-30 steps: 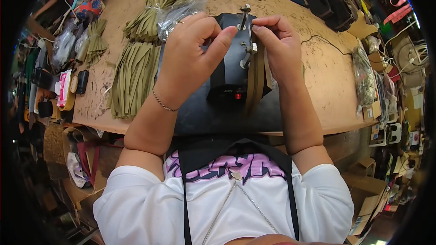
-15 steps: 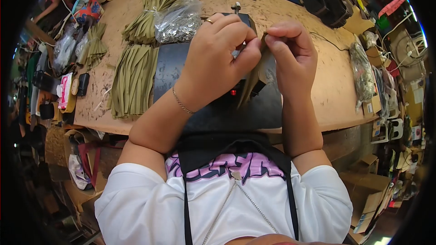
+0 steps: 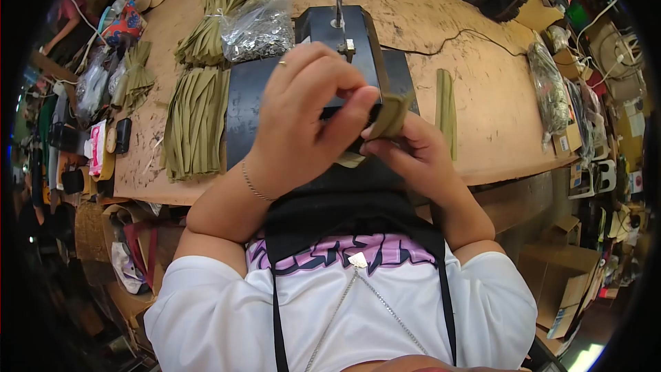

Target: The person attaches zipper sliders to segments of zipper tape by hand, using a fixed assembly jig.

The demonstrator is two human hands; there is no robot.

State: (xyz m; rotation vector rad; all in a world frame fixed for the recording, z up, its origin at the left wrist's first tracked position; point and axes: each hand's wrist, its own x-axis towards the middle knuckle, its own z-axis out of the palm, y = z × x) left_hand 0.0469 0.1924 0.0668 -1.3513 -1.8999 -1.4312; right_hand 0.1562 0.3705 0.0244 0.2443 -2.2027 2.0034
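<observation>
A short length of olive fabric strap (image 3: 390, 118) is folded over on itself, pinched between the thumb and fingers of my right hand (image 3: 418, 155). My left hand (image 3: 303, 107) is beside it, thumb and forefinger pressed together at the strap's left edge. What those fingertips hold, if anything, is hidden. Both hands are in front of a black bench machine (image 3: 337, 31) with a metal arm on top, and they cover its near part. Under it is a dark base board (image 3: 244, 100).
Left of the machine lie olive straps (image 3: 195, 124), a tied strap bundle (image 3: 200, 45) and a clear bag of small metal pieces (image 3: 258, 31). Several straps (image 3: 446, 114) lie on the right. A black cable (image 3: 475, 33) crosses the wooden table (image 3: 413, 27). Another person's arm (image 3: 62, 31) shows far left.
My right hand has come down and nearer to me with the strap, which is now folded over. My left hand has moved down and left, uncovering the machine's top. The view has shifted slightly.
</observation>
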